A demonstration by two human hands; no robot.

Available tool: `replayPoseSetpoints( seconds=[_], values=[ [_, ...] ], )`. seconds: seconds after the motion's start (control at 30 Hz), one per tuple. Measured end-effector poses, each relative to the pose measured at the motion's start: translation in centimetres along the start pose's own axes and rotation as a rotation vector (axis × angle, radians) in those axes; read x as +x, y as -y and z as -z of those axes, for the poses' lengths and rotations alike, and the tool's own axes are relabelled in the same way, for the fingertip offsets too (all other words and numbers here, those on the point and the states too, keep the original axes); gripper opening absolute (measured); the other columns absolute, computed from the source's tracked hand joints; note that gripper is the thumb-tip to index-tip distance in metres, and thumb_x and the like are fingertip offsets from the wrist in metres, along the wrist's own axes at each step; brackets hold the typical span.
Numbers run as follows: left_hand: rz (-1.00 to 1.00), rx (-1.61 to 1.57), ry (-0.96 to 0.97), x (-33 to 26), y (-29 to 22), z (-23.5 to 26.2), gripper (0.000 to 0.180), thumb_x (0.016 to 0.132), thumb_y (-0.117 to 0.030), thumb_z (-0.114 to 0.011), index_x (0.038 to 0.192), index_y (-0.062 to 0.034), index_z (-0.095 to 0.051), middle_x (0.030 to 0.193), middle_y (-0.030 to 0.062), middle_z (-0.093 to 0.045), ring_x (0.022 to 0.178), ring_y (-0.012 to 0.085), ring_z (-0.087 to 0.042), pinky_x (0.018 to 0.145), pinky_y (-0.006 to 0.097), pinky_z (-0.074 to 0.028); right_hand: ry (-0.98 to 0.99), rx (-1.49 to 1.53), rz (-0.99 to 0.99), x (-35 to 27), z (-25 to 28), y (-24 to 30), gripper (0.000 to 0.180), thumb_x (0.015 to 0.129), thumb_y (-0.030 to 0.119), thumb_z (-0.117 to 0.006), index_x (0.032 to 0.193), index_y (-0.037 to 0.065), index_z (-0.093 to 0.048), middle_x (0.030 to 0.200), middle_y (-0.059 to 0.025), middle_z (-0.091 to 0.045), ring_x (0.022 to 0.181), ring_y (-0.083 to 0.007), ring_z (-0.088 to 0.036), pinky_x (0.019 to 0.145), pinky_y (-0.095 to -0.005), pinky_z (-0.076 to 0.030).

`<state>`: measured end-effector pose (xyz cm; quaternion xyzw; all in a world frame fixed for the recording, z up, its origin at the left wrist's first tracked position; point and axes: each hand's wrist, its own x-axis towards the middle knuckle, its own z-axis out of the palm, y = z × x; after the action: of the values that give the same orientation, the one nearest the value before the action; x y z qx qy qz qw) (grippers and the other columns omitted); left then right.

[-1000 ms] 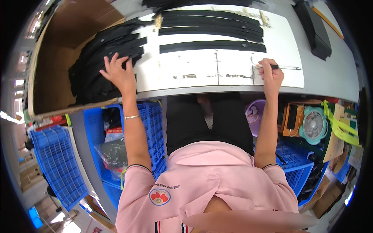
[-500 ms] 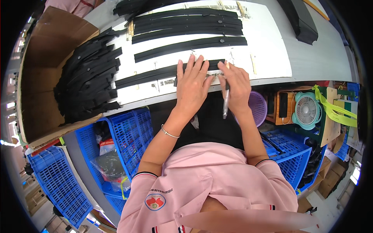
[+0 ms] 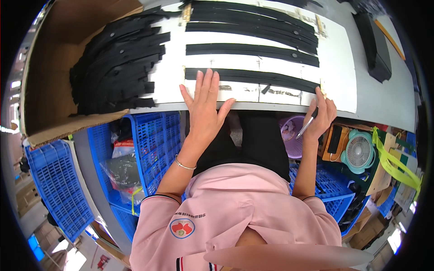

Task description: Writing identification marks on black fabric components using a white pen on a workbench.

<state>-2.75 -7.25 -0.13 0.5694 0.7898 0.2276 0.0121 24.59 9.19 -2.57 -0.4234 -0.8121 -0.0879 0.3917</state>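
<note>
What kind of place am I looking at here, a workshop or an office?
Most likely a small factory or assembly workstation: a pile of black strips in a cardboard box, more strips laid out on a white sheet, and blue plastic crates under the bench.

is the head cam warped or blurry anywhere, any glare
Head view: strong fisheye, so the white table edge bows and the corners go black; left hand, right hand and black strips look sharp; bright blown-out patches only at the lower left rim.

The left hand [image 3: 204, 106] covers part of the nearest black strip [image 3: 271, 80]; the pen [image 3: 307, 123] tip is too small to tell.
</note>
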Motion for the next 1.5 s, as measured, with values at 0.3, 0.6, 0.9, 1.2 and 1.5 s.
replayPoseSetpoints(
  seconds=[0.3,0.6,0.9,1.2,1.5],
  values=[
    [0.062,-0.043,-0.071,-1.5,2.1,1.1,0.076,0.089,-0.043,-0.077,0.149,-0.0046,-0.052,0.154,0.0115,-0.051,0.150,0.0368,-0.036,0.121,0.067,-0.007,0.069,-0.050,0.022,1.5,0.3,0.2,0.027,0.094,-0.001,-0.069,0.119,0.007,-0.074,0.096,-0.0084,-0.072,0.095,-0.0254,-0.066,0.108,-0.0461,-0.045],
    [0.046,-0.044,-0.170,-1.6,2.2,0.4,0.074,0.087,-0.041,-0.080,0.148,-0.0068,-0.055,0.152,0.0089,-0.054,0.150,0.0374,-0.036,0.120,0.066,-0.011,0.351,0.808,-0.463,5.7,-0.7,10.9,0.020,0.103,0.011,-0.060,0.115,0.003,-0.074,0.095,-0.0079,-0.076,0.103,-0.0162,-0.064,0.097,-0.0325,-0.047],
    [0.045,-0.065,-0.214,-1.5,2.3,-0.1,0.075,0.083,-0.041,-0.081,0.146,-0.0074,-0.058,0.151,0.0074,-0.055,0.148,0.0357,-0.039,0.120,0.065,-0.014,0.532,1.050,-0.361,6.8,-7.2,19.0,0.020,0.099,0.013,-0.068,0.092,-0.006,-0.071,0.080,-0.0042,-0.072,0.060,-0.0061,-0.060,0.055,-0.0239,-0.044],
    [0.046,-0.072,-0.240,-1.7,2.4,-0.1,0.076,0.082,-0.041,-0.081,0.145,-0.0050,-0.058,0.153,0.0070,-0.053,0.149,0.0345,-0.039,0.120,0.065,-0.015,0.500,0.990,-0.246,6.3,-7.9,19.2,0.021,0.098,0.014,-0.071,0.091,-0.006,-0.071,0.082,-0.0069,-0.074,0.060,-0.0122,-0.066,0.055,-0.0268,-0.047],
    [0.050,-0.045,-0.240,-1.8,2.5,-0.2,0.076,0.082,-0.043,-0.081,0.144,-0.0051,-0.059,0.153,0.0071,-0.053,0.148,0.0351,-0.039,0.119,0.066,-0.016,0.552,1.010,-0.326,6.4,-7.4,19.5,0.021,0.097,0.012,-0.070,0.089,-0.007,-0.073,0.081,-0.0057,-0.074,0.061,-0.0085,-0.064,0.056,-0.0266,-0.048]
  ],
)
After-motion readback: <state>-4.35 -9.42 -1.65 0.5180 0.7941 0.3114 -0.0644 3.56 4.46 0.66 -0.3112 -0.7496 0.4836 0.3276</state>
